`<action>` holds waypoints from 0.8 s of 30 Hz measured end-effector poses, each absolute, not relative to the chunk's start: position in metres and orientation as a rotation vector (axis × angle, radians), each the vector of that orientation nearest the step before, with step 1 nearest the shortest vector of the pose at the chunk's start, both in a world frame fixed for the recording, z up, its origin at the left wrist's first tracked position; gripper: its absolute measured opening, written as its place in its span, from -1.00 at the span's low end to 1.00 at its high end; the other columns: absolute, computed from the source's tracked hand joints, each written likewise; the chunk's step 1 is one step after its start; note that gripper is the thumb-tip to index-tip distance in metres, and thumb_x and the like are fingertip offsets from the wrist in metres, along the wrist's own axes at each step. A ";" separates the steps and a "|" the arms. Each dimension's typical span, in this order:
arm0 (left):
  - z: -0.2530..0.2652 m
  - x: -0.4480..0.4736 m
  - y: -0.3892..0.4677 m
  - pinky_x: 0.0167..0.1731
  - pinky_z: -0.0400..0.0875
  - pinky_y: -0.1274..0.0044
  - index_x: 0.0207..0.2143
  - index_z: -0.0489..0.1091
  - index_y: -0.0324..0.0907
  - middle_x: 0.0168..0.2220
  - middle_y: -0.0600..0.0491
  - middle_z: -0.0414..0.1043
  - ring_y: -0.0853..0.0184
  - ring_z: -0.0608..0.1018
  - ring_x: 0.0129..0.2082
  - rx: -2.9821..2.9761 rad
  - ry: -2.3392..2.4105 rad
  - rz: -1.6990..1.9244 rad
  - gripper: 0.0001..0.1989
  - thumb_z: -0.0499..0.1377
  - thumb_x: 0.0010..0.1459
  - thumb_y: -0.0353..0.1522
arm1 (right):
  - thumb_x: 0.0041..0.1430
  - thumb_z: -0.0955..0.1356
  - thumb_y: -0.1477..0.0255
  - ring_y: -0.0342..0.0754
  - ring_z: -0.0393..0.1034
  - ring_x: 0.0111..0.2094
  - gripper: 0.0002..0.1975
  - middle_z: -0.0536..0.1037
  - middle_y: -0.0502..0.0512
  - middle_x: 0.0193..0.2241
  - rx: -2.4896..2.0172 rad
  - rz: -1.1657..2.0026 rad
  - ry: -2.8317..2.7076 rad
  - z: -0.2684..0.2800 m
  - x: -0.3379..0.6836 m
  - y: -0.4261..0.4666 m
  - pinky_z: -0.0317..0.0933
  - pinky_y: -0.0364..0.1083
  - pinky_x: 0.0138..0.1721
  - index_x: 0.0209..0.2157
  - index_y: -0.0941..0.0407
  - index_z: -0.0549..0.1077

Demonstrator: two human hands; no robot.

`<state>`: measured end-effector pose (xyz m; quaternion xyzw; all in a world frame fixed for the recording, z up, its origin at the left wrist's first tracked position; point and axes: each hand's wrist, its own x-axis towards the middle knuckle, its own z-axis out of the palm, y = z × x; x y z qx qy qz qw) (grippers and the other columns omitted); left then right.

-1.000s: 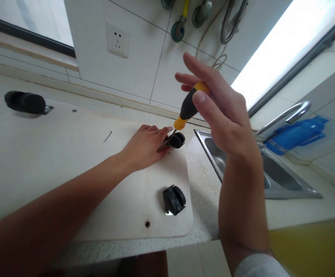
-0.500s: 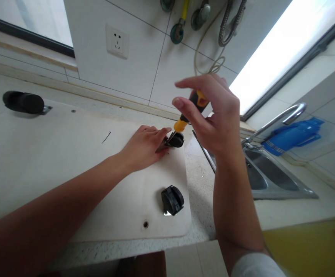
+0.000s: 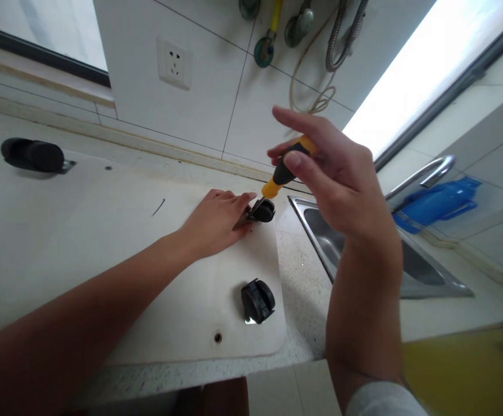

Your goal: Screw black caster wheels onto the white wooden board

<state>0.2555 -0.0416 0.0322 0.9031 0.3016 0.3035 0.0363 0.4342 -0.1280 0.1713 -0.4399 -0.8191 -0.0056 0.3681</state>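
Hands, head view: right hand (image 3: pixel 335 179) pinches the screwdriver (image 3: pixel 284 171) with its thumb and fingers, pointer finger out; left hand (image 3: pixel 216 222) lies by the black wheel (image 3: pixel 265 211), but I can't tell if it grips.
Screwdriver: tip goes down beside the black wheel, on the white board (image 3: pixel 182 312).
What changed: right hand was curled, now it's twisted back and looser; the tip stays put.
What it means: turning at this wheel looks unfinished.

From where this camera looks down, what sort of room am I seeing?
Most likely a kitchen: a metal sink with a curved tap is set into the pale counter, and a yellow pipe shows against the tiled wall.
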 end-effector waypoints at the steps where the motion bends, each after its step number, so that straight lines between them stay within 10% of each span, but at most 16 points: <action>1: 0.032 0.255 -0.041 0.19 0.41 0.12 0.37 0.32 -0.20 0.10 -0.12 0.68 -0.08 0.66 0.12 2.772 0.918 0.931 -0.43 0.29 0.38 -0.30 | 0.55 0.34 0.07 0.07 0.61 0.03 -0.60 0.68 0.12 -0.02 -1.212 -0.145 -2.039 0.171 0.432 -0.129 0.52 0.04 0.08 0.22 -0.04 0.56; 4: 0.032 0.255 -0.041 0.18 0.41 0.12 0.37 0.32 -0.20 0.09 -0.10 0.69 -0.07 0.65 0.11 2.769 0.906 0.939 -0.43 0.29 0.38 -0.31 | 0.53 0.36 0.03 0.13 0.60 -0.05 -0.59 0.66 0.19 -0.14 -1.355 -0.406 -1.914 0.168 0.427 -0.130 0.49 0.10 0.03 0.06 0.04 0.63; 8: 0.031 0.255 -0.041 0.17 0.41 0.12 0.38 0.31 -0.20 0.07 -0.08 0.70 -0.07 0.66 0.10 2.769 0.910 0.942 -0.43 0.29 0.39 -0.29 | 0.56 0.33 0.20 0.07 0.59 0.02 -0.54 0.64 0.13 0.06 -1.194 -0.167 -2.130 0.168 0.430 -0.128 0.48 0.03 0.00 0.39 -0.06 0.42; 13: 0.029 0.255 -0.040 0.16 0.40 0.16 0.36 0.32 -0.18 0.07 -0.08 0.69 -0.04 0.66 0.10 2.776 0.894 0.973 -0.45 0.30 0.38 -0.31 | 0.46 0.44 0.05 0.04 0.52 -0.24 -0.63 0.63 0.09 -0.28 -1.331 -0.430 -1.954 0.169 0.431 -0.130 0.42 0.06 -0.09 0.00 0.06 0.61; 17: 0.029 0.255 -0.039 0.12 0.40 0.17 0.30 0.35 -0.15 0.03 -0.10 0.69 -0.04 0.67 0.08 2.788 0.890 0.979 -0.52 0.27 0.38 -0.31 | 0.56 0.34 0.18 0.06 0.58 -0.03 -0.59 0.68 0.11 -0.02 -1.145 -0.123 -2.259 0.172 0.425 -0.139 0.46 0.07 0.06 0.32 -0.04 0.45; 22: 0.029 0.255 -0.039 0.10 0.39 0.21 0.24 0.39 -0.11 0.00 -0.09 0.69 -0.02 0.67 0.07 2.771 0.901 0.972 -0.57 0.28 0.37 -0.31 | 0.51 0.39 0.15 0.14 0.58 -0.15 -0.72 0.66 0.12 -0.23 -1.377 -0.463 -2.011 0.171 0.419 -0.143 0.46 0.16 0.01 0.01 0.03 0.59; 24: 0.029 0.254 -0.039 0.12 0.39 0.21 0.25 0.37 -0.12 0.03 -0.09 0.69 -0.02 0.66 0.09 2.773 0.892 0.971 -0.57 0.27 0.37 -0.32 | 0.51 0.39 0.21 0.16 0.57 0.01 -0.72 0.67 0.15 -0.02 -1.282 -0.360 -2.122 0.170 0.420 -0.143 0.46 0.16 0.08 0.12 0.02 0.53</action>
